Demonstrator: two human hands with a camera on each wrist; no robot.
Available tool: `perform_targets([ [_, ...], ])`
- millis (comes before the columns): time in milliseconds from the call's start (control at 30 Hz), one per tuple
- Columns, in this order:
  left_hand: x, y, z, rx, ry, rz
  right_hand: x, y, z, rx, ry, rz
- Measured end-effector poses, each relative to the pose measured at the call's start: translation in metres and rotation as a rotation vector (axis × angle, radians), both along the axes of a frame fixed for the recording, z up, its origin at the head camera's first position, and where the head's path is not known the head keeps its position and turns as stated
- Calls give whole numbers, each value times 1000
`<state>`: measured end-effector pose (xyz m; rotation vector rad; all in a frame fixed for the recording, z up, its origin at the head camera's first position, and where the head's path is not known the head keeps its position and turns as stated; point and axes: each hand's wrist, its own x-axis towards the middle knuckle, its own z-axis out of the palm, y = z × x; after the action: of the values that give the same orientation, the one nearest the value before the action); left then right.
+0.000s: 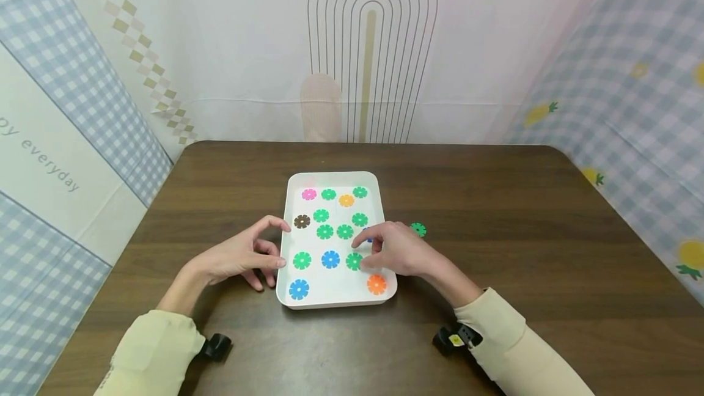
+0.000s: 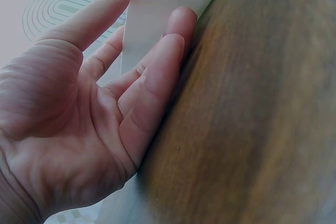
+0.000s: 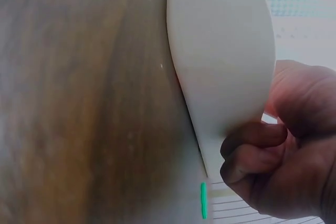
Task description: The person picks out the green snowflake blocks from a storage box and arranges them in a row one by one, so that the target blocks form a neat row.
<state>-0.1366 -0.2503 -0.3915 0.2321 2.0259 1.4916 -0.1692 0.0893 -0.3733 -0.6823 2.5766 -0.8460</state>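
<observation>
A white tray [image 1: 335,298] lies on the table with several notched plastic discs spread inside it. At its left side, my left hand [image 1: 242,255] holds the wall, thumb and index finger at the rim; in the left wrist view the other fingers rest against the outside of the tray wall [image 2: 157,3]. My right hand [image 1: 398,249] reaches over the right rim. Its thumb tip overlaps a green disc [image 1: 353,260], with the index fingertip apart just above it. In the right wrist view, curled fingers [image 3: 257,153] sit by the rim. Partly hidden under this hand is a blue disc [image 1: 366,234].
Other discs in the tray include a pink disc [image 1: 309,194], a brown disc [image 1: 302,221], a yellow disc [image 1: 346,200] and an orange disc [image 1: 376,285]. One green disc [image 1: 418,229] lies outside, right of the tray, on the brown wooden table [image 1: 495,219]. Patterned cloth [image 1: 247,47] hangs behind.
</observation>
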Motion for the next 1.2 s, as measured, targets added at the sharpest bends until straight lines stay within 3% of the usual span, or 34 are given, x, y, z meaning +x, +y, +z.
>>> perform_targets([
  [533,1,-1,-2,7,-9,-2,5,-6,-4,69,23,-59],
  [1200,1,0,0,10,-3,1,5,-11,-4,113,62,-65],
])
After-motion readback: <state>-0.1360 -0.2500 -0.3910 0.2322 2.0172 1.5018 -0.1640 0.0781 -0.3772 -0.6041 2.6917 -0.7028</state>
